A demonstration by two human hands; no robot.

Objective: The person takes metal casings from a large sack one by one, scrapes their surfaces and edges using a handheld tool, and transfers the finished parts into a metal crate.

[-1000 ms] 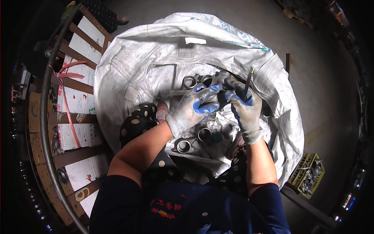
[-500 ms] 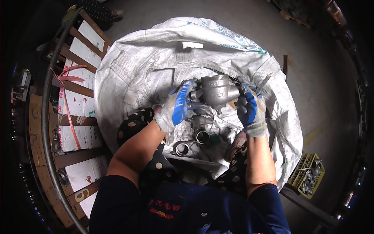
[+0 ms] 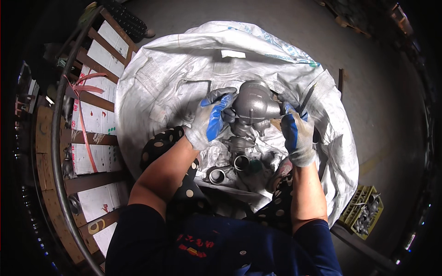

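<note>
A grey cast metal pipe fitting [image 3: 252, 102], like a valve body with a round bulge and side branches, is held up above the sack. My left hand [image 3: 212, 115], in a grey and blue coated glove, grips its left side. My right hand [image 3: 297, 131], gloved alike, has its fingers closed at the end of the right branch. A flat, dark, bar-shaped tool [image 3: 307, 98], perhaps a file, juts up from my right hand. Below the held fitting lie other metal fittings [image 3: 240, 143], two with round openings [image 3: 216, 175] facing up.
The large white woven sack [image 3: 161, 60] spreads around the work, its rim rolled outward. On the left stands a metal-railed rack [image 3: 56, 152] with white boxes [image 3: 96, 115] and wooden slats. A yellow crate [image 3: 368, 195] of metal parts sits on the floor at right.
The fitting has been turned: its wide threaded mouth no longer faces up and away, and a smooth rounded side shows. The bar-shaped tool has tilted more upright.
</note>
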